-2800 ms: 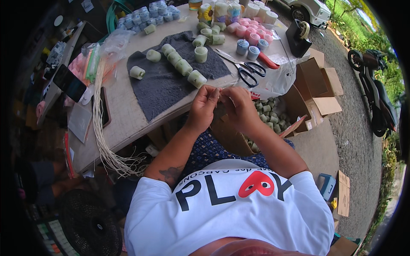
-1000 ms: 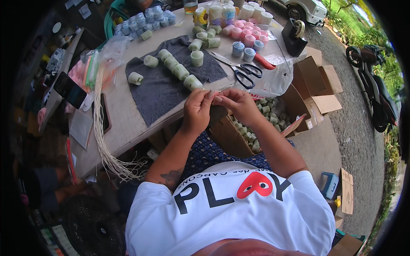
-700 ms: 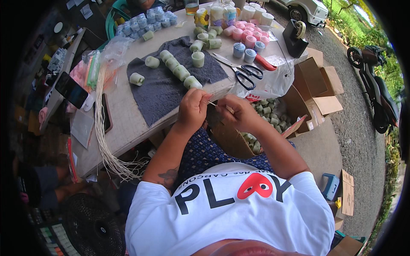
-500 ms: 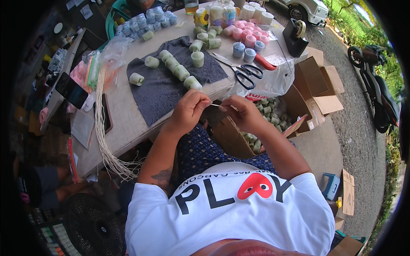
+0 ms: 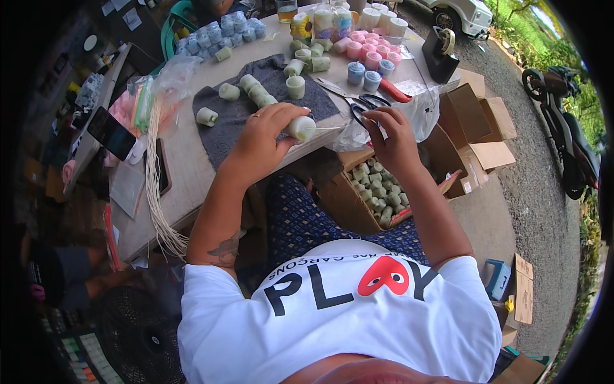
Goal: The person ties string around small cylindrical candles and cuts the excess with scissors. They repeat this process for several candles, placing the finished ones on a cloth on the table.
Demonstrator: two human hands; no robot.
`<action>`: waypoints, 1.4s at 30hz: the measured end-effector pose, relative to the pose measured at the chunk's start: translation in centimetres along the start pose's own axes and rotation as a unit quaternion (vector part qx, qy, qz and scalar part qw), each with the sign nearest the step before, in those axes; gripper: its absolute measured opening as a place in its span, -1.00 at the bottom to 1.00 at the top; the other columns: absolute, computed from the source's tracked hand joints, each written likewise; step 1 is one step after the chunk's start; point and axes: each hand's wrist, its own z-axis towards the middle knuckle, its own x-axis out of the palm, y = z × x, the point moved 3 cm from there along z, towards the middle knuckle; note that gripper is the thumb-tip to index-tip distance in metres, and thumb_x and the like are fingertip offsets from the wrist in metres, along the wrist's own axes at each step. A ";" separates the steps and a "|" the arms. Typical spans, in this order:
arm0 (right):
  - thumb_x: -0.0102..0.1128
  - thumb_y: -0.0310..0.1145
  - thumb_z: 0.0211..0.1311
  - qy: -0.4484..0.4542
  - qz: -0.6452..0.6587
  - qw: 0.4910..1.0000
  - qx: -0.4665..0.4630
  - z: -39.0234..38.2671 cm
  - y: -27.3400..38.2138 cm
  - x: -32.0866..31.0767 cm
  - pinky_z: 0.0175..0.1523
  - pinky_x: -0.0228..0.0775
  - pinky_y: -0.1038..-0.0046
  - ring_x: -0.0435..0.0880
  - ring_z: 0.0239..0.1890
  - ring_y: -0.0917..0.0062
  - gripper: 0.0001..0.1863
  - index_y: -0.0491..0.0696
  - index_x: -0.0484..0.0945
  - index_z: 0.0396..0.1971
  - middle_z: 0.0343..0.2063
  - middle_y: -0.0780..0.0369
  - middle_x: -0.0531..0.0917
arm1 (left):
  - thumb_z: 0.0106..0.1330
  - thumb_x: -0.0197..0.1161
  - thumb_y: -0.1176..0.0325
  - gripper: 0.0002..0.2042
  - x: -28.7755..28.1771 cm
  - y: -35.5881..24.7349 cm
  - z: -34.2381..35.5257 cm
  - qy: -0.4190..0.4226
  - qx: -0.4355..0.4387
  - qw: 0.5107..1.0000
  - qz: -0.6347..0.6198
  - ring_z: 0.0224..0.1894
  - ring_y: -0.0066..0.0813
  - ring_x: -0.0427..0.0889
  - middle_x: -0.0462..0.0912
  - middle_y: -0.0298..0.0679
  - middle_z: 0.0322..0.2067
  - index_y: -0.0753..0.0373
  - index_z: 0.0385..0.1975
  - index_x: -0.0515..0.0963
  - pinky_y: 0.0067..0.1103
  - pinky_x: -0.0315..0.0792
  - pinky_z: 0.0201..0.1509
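My left hand (image 5: 268, 137) is closed around a pale green candle (image 5: 302, 128) at the table's near edge. A thin white wick (image 5: 327, 128) sticks out of the candle toward the right. My right hand (image 5: 391, 136) is at the dark-handled scissors (image 5: 358, 114), its bent fingers on the near handle loop. The blades lie on the table, pointing away to the left. Behind my left hand, a row of green candles (image 5: 259, 95) lies on a dark grey towel (image 5: 214, 137). Another green candle (image 5: 295, 88) stands upright on it.
Blue candles (image 5: 220, 29), pink candles (image 5: 374, 48) and a tape dispenser (image 5: 441, 54) sit farther back. A red-handled tool (image 5: 395, 91) lies beside the scissors. Long white wicks (image 5: 157, 192) hang over the left edge. Below right, an open cardboard box (image 5: 358, 221) holds several green candles.
My hands have moved apart from the wick they pinched together. The left now grips the candle at the table edge; the right has moved right and up to the scissors.
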 end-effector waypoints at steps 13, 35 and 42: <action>0.06 -0.48 0.07 0.298 -0.224 0.914 0.158 4.6 -6.7 6.0 -0.04 0.43 0.21 0.56 -0.14 0.11 -0.75 -0.27 0.46 -0.24 -0.22 -0.08 0.56 | 0.19 0.19 0.64 -0.54 3.4 -2.1 -1.4 -0.119 -0.012 0.891 -0.438 -0.03 -0.52 0.45 0.29 -0.17 0.05 0.22 0.06 0.20 -0.57 0.35 0.07; -0.01 -0.59 0.26 0.112 0.453 0.882 0.070 1.4 6.7 -0.2 0.07 0.44 0.25 0.60 -0.08 0.31 -0.48 0.02 0.08 0.17 -0.15 0.07 0.55 | 0.03 0.34 0.38 -0.65 6.7 -0.1 -0.9 -0.176 -0.051 0.970 -0.160 -0.27 -0.04 0.57 0.54 -0.05 -0.32 0.25 -0.19 0.39 -0.32 0.47 -0.22; 0.05 -0.70 0.17 0.013 0.488 0.873 0.000 2.1 7.3 -2.0 0.09 0.39 0.37 0.57 -0.03 0.40 -0.39 0.06 0.03 0.13 -0.09 0.09 0.51 | -0.02 0.36 0.37 -0.60 5.9 -0.6 -0.5 -0.159 -0.070 0.978 -0.119 -0.21 0.02 0.55 0.54 -0.04 -0.28 0.24 -0.18 0.39 -0.27 0.46 -0.17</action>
